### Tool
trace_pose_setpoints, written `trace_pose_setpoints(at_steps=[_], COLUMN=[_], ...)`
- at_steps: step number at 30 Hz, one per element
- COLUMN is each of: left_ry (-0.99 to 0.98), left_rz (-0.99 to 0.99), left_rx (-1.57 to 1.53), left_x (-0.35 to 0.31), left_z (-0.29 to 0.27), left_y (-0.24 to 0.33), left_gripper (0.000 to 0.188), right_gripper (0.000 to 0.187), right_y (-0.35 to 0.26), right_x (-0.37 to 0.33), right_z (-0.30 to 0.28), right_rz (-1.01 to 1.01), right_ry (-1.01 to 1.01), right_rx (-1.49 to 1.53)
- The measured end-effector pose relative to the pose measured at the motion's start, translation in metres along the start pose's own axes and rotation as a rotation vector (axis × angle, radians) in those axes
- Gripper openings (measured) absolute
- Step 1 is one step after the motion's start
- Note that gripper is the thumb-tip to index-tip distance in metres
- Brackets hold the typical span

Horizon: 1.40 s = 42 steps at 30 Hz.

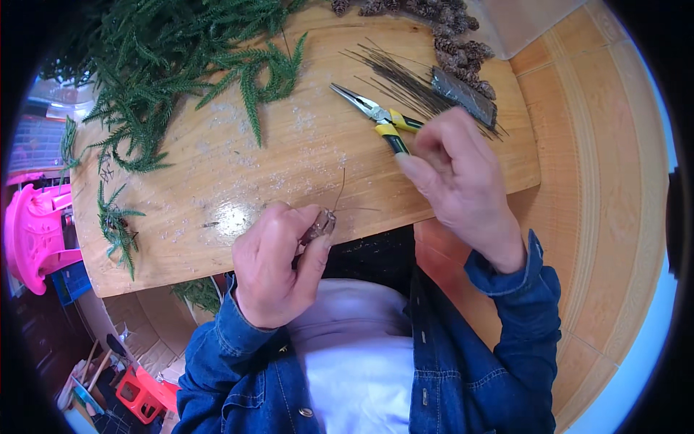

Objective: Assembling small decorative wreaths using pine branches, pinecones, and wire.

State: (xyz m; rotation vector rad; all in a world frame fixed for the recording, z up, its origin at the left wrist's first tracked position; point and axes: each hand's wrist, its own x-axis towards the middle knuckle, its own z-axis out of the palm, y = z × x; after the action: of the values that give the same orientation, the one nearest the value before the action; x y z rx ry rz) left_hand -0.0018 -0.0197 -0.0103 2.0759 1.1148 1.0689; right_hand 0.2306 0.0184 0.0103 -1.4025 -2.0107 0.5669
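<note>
Holding the brown pine cone (318, 230) in my left hand (278, 264), grip snug around it near the bench (405, 188) edge, wire tails (343, 181) poking up and right. My right hand (466, 173) is half-curled; can't tell if that grip holds anything. Pliers (379, 115) lie right by its thumb, long axis slanting from jaws upper left to handles lower right, so right is the nearer hand. Loose wires (406, 79) lie beyond.
</note>
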Motion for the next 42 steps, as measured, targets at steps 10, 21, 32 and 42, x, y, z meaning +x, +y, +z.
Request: trace_pose_setpoints(at_steps=[10, 21, 32, 42], left_ry=[0.013, 0.024, -0.238, -0.273], left_rz=[-0.11, 0.04, -0.166, 0.21], left_rx=[-0.098, 0.047, 0.087, 0.768], left_x=[0.001, 0.006, 0.029, 0.107], left_z=[-0.002, 0.002, -0.028, -0.038], left_y=[-0.003, 0.002, 0.029, -0.046], left_gripper=[0.026, 0.037, 0.042, 0.017], right_gripper=[0.029, 0.03, 0.023, 0.025], right_y=[0.025, -0.038, -0.03, -0.019], right_x=[0.004, -0.023, -0.025, -0.041], right_z=[0.009, 0.044, 0.047, 0.027], right_rz=[-0.077, -0.053, 0.102, 0.199], right_ry=[-0.037, -0.163, 0.029, -0.067], right_rx=[-0.433, 0.427, 0.74, 0.781])
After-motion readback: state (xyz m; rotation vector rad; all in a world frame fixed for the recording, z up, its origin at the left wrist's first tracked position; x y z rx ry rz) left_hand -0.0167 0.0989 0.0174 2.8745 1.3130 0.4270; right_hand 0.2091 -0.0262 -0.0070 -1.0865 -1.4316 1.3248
